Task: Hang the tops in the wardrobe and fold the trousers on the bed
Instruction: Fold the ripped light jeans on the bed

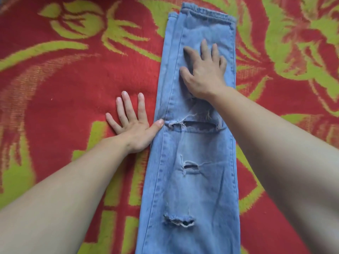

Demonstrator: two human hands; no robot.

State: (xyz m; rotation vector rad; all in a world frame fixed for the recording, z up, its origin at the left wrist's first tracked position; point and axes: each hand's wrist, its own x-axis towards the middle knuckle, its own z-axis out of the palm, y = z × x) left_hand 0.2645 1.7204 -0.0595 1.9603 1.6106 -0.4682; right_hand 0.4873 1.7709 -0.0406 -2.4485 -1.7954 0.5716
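I see the pair of light blue ripped denim jeans lying long and flat on the red and green flowery blanket, one leg stacked on the other. The leg hems are at the far end. The waist end runs out of the picture near me, so I cannot see it.

My two hands are apart. My right hand lies flat on the jeans near the far end, fingers spread wide, pressing the cloth down. It grips nothing. My left hand lies flat on the blanket just beside the jeans, fingers straight. Only its thumb touches the left edge, right by the wide knee rip.

I think these jeans are thick and a bit heavy for cloth. They are soft and will bend where I fold them, and they should not slide much on this fuzzy blanket. They will not break. The holes are the weak bits: the wide one, the small rip below it and the frayed rip nearer me all have loose threads, and a finger could catch and pull a hole bigger.

So I would take hold at the hems, where the cloth is sewn thick, pinching both legs together at the two corners, with my fingers out of the holes
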